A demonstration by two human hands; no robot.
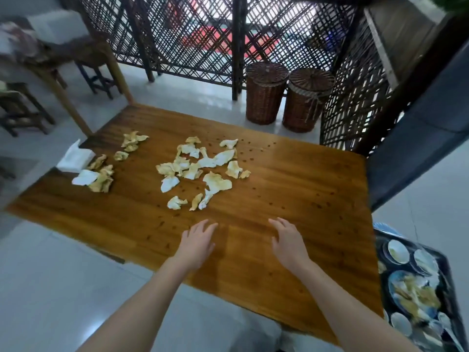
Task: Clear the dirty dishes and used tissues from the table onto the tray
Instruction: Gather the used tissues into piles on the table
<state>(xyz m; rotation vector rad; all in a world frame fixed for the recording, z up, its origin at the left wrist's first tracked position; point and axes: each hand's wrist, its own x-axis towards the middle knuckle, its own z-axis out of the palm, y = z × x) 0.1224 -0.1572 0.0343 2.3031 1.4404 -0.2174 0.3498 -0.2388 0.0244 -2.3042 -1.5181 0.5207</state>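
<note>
Over the worktop [291,174], your left hand [198,241] and right hand [289,241] hover, fingers spread, near stained tissues [200,168].

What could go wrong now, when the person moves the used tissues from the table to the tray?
1. The used tissues lie as many loose pieces in separate groups; the open left hand and right hand may drop some on the floor.
2. The tray looks crowded with dishes and tissues, so more may slide off.
3. The white tissue pack sits at the left edge of the table; a sweep might knock it down.
</note>
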